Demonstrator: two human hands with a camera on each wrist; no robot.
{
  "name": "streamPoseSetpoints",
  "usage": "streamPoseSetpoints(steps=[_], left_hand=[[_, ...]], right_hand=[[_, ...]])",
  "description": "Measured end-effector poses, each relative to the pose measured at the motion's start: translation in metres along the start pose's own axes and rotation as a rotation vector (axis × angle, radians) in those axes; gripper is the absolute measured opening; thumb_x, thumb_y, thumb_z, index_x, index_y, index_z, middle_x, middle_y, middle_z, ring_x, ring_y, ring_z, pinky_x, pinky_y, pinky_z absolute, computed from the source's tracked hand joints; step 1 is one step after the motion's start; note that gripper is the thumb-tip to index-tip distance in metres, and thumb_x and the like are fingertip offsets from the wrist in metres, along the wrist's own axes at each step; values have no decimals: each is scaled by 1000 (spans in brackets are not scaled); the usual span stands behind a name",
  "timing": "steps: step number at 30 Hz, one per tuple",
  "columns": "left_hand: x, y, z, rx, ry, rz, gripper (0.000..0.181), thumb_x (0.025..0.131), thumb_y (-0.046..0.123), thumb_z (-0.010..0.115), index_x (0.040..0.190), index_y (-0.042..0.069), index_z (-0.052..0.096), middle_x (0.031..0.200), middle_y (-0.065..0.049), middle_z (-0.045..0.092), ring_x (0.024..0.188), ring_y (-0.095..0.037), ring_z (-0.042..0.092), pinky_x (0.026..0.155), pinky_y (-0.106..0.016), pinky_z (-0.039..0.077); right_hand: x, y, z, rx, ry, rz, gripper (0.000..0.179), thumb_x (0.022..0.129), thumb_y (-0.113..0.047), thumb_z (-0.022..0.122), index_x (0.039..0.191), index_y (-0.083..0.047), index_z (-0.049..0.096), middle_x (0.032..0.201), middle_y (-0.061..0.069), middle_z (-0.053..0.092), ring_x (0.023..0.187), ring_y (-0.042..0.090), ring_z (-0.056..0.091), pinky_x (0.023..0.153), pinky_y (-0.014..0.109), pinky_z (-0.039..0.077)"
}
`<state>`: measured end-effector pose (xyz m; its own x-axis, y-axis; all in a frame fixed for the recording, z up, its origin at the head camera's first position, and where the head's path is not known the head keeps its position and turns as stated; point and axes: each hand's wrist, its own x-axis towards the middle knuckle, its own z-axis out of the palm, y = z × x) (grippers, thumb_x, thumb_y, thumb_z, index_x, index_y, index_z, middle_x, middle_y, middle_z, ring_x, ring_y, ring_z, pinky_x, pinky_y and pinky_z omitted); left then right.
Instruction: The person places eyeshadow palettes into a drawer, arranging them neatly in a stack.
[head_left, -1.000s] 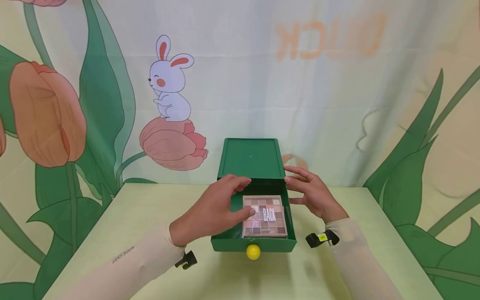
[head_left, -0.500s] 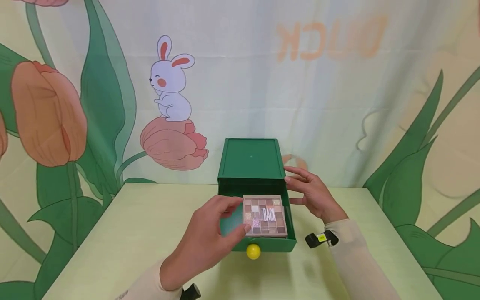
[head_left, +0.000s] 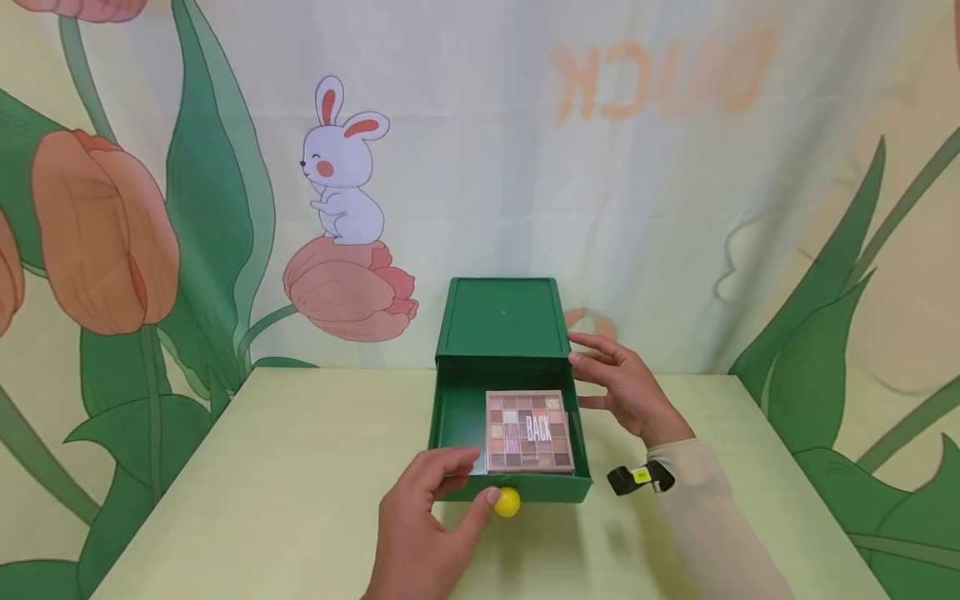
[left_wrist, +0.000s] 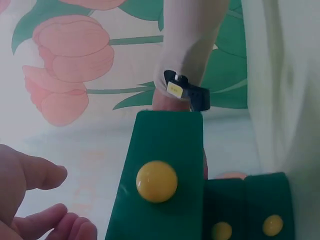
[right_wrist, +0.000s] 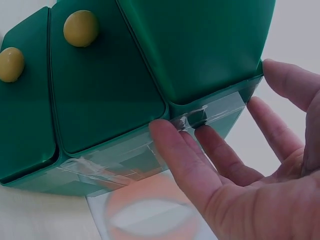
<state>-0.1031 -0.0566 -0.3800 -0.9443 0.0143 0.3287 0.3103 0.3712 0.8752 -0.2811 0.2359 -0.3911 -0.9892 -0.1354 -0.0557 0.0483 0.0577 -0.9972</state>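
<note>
A small green plastic drawer cabinet [head_left: 502,321] stands at the middle of the table's far edge, against the tulip-and-rabbit printed backdrop [head_left: 337,179]. Its top drawer [head_left: 450,417] is pulled out toward the near edge of the pale green table [head_left: 300,467], and a square eyeshadow palette [head_left: 529,431] with rows of brown and pink pans lies flat inside it, toward the drawer's right side. A round yellow knob [head_left: 507,502] sits on the drawer's front face.

The left hand [head_left: 427,525] is at the drawer's front, near the table's near edge. Its fingers are loosely bent and hold nothing; the thumb tip reaches just beside the yellow knob, and the fingertips lie at the drawer's front left corner. Whether they actually touch it cannot be told.

The right hand [head_left: 622,383] rests with straight, spread fingers against the cabinet's right side, not curled round anything. In the right wrist view the fingertips [right_wrist: 172,137] press on the green side wall by a strip of clear tape [right_wrist: 210,117].
</note>
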Motion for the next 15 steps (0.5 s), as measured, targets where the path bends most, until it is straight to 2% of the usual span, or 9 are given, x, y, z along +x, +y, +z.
streamPoseSetpoints(steps=[8, 15], left_hand=[[-16, -10, 19, -74, 73, -120, 36, 82, 8, 91, 115, 16, 78, 110, 5, 73, 100, -14, 71, 90, -19, 60], [-22, -19, 34, -118, 108, -198, 34, 81, 14, 93, 112, 17, 80, 107, 3, 73, 97, -14, 70, 89, -27, 63]], right_hand=[[0, 0, 0, -9, 1, -5, 60, 101, -43, 71, 156, -25, 53, 155, 16, 53, 139, 42, 56, 105, 65, 54], [-2, -1, 1, -5, 5, 0, 58, 103, -41, 69, 156, -26, 53, 155, 16, 53, 141, 43, 55, 106, 66, 53]])
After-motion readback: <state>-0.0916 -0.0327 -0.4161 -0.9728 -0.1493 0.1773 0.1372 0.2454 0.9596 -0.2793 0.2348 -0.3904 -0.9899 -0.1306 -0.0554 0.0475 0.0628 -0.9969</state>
